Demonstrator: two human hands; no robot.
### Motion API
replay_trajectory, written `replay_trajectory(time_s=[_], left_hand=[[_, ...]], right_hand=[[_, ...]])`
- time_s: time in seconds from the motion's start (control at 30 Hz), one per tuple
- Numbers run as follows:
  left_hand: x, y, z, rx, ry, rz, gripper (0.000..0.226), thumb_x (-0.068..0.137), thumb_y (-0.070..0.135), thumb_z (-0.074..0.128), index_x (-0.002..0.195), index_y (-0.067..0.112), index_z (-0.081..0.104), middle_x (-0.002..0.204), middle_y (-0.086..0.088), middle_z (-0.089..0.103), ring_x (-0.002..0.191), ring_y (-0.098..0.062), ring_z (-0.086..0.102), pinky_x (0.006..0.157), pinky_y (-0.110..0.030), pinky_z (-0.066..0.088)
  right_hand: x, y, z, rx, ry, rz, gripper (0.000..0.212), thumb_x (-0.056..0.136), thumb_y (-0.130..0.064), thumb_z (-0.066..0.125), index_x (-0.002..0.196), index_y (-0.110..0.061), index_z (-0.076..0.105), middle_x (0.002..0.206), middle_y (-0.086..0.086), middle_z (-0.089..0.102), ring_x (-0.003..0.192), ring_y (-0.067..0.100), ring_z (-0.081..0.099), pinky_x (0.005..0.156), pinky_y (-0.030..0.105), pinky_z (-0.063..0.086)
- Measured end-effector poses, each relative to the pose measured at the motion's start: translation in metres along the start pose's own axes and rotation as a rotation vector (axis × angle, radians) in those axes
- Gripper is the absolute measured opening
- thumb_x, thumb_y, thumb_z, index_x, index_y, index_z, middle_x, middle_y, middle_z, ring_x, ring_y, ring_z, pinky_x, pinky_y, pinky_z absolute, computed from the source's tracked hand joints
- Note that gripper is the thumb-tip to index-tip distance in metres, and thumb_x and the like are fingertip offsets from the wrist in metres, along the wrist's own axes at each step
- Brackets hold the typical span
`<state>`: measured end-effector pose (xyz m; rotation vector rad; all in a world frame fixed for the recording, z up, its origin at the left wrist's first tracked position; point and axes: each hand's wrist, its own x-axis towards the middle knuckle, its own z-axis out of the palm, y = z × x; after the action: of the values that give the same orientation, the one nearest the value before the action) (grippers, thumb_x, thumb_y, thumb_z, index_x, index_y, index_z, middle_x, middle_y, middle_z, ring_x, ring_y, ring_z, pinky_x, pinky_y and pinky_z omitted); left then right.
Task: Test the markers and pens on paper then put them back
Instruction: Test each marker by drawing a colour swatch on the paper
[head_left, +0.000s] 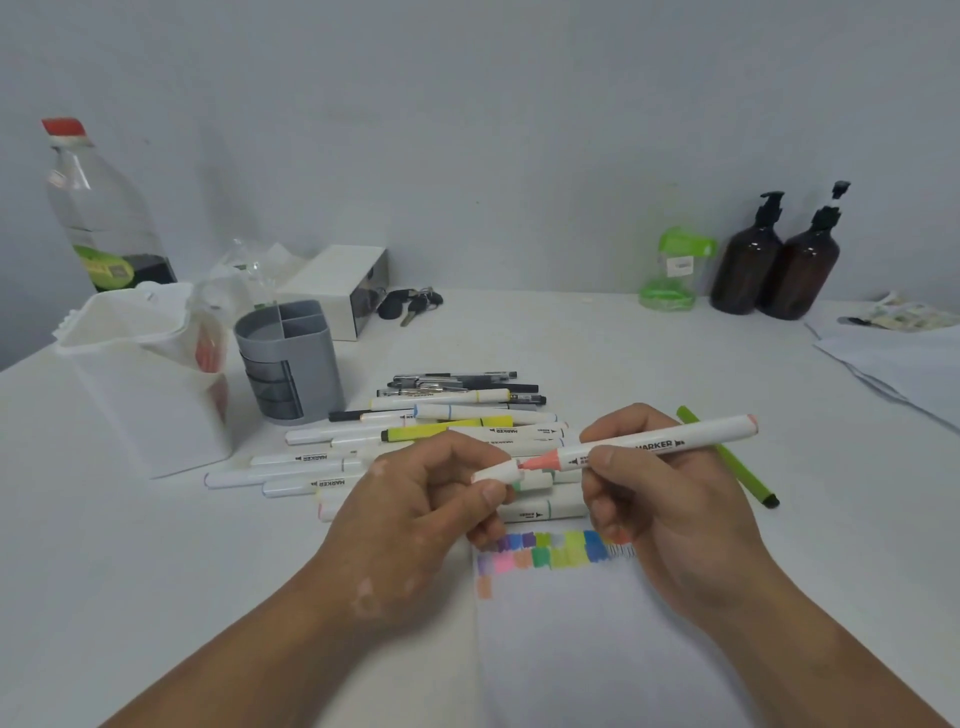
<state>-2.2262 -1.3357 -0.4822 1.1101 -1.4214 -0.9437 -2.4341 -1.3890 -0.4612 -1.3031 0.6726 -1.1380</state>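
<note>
My right hand (660, 499) grips a white marker (670, 442) with a salmon-pink tip pointing left. My left hand (421, 499) pinches its white cap (493, 474) right at that tip, the cap partly over it. Both hands hover above a sheet of paper (582, 634) that carries several colour swatches (550, 553) along its top. Behind the hands lies a pile of white markers and dark pens (447, 421). A green pen (727, 457) lies to the right, partly hidden by my right hand. A grey divided pen holder (288, 361) stands at the left.
A white container (145, 384) stands left of the holder, with a large clear bottle (101, 208) behind it. A white box (343, 286) and keys (410, 304) lie at the back. Two brown pump bottles (774, 260), a green jar (675, 270) and loose papers (904, 364) occupy the right.
</note>
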Motion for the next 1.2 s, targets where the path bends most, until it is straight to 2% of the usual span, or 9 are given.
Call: replay_trajectory(time_s=[0.13, 0.23, 0.37, 0.67, 0.83, 0.93, 0.97, 1.1, 1.2], left_hand=[[0.001, 0.001, 0.002, -0.032, 0.007, -0.001, 0.011, 0.086, 0.029, 0.071, 0.097, 0.028, 0.073, 0.078, -0.011, 0.074, 0.067, -0.024, 0.069, 0.067, -0.027, 0.054], [0.001, 0.001, 0.003, -0.032, 0.012, 0.008, 0.014, 0.083, 0.024, 0.07, 0.096, 0.028, 0.074, 0.073, -0.01, 0.073, 0.065, -0.023, 0.068, 0.067, -0.028, 0.055], [-0.001, 0.003, 0.003, -0.04, 0.028, 0.013, 0.014, 0.082, 0.025, 0.074, 0.096, 0.028, 0.076, 0.074, -0.009, 0.073, 0.064, -0.022, 0.068, 0.066, -0.026, 0.054], [-0.001, 0.007, -0.001, -0.049, 0.01, 0.028, 0.011, 0.086, 0.018, 0.074, 0.096, 0.02, 0.077, 0.077, -0.009, 0.074, 0.062, -0.022, 0.07, 0.061, -0.023, 0.054], [0.003, 0.011, -0.008, 0.016, 0.091, 0.033, 0.013, 0.084, 0.024, 0.072, 0.096, 0.028, 0.077, 0.07, -0.001, 0.072, 0.064, -0.014, 0.067, 0.068, -0.019, 0.052], [0.006, 0.01, -0.015, 0.059, 0.161, 0.031, 0.018, 0.091, 0.015, 0.072, 0.096, 0.033, 0.076, 0.071, 0.001, 0.072, 0.065, -0.012, 0.068, 0.067, -0.015, 0.051], [0.006, 0.009, -0.015, 0.084, 0.165, 0.035, 0.023, 0.092, 0.013, 0.071, 0.096, 0.035, 0.076, 0.072, 0.002, 0.072, 0.067, -0.012, 0.069, 0.067, -0.015, 0.051], [0.006, 0.01, -0.011, 0.108, 0.166, 0.079, 0.034, 0.092, 0.016, 0.071, 0.111, 0.043, 0.069, 0.084, 0.003, 0.074, 0.075, -0.014, 0.073, 0.073, -0.02, 0.057], [0.005, 0.008, -0.015, 0.194, 0.23, 0.076, 0.032, 0.089, 0.021, 0.075, 0.111, 0.043, 0.066, 0.087, 0.006, 0.073, 0.075, -0.014, 0.07, 0.072, -0.022, 0.057]], right_hand=[[-0.001, 0.002, 0.0, -0.056, -0.047, 0.001, 0.005, 0.073, -0.02, 0.073, 0.078, -0.021, 0.073, 0.061, 0.01, 0.064, 0.046, 0.017, 0.054, 0.042, 0.021, 0.044], [-0.003, 0.002, 0.002, -0.084, -0.072, 0.011, 0.017, 0.068, -0.031, 0.077, 0.081, -0.02, 0.075, 0.065, 0.01, 0.068, 0.048, 0.016, 0.056, 0.044, 0.021, 0.045], [-0.003, 0.003, 0.002, -0.088, -0.076, 0.018, 0.008, 0.078, -0.021, 0.077, 0.084, -0.017, 0.077, 0.066, 0.01, 0.068, 0.05, 0.017, 0.056, 0.046, 0.022, 0.046], [-0.004, 0.005, 0.003, -0.055, -0.097, 0.056, 0.026, 0.068, -0.032, 0.082, 0.087, -0.015, 0.078, 0.072, 0.015, 0.069, 0.057, 0.019, 0.06, 0.052, 0.025, 0.05], [-0.002, -0.012, -0.007, -0.036, -0.103, 0.086, 0.038, 0.067, -0.035, 0.087, 0.098, -0.014, 0.081, 0.075, 0.01, 0.07, 0.058, 0.018, 0.059, 0.05, 0.026, 0.049], [0.001, -0.024, -0.024, -0.314, -0.089, 0.073, 0.009, 0.081, -0.015, 0.084, 0.09, -0.018, 0.083, 0.071, 0.009, 0.071, 0.057, 0.017, 0.062, 0.054, 0.027, 0.054], [0.001, -0.022, -0.024, -0.467, -0.099, 0.07, 0.011, 0.083, -0.011, 0.083, 0.088, -0.021, 0.083, 0.07, 0.007, 0.072, 0.057, 0.017, 0.063, 0.056, 0.027, 0.055], [-0.005, -0.015, -0.016, -0.843, -0.214, 0.014, 0.008, 0.082, -0.028, 0.081, 0.086, -0.035, 0.081, 0.073, -0.009, 0.076, 0.059, 0.007, 0.065, 0.056, 0.016, 0.048], [0.003, -0.024, -0.039, -0.932, 0.082, -0.064, 0.004, 0.08, -0.037, 0.079, 0.08, -0.041, 0.079, 0.074, -0.015, 0.074, 0.065, 0.004, 0.064, 0.055, 0.02, 0.046]])
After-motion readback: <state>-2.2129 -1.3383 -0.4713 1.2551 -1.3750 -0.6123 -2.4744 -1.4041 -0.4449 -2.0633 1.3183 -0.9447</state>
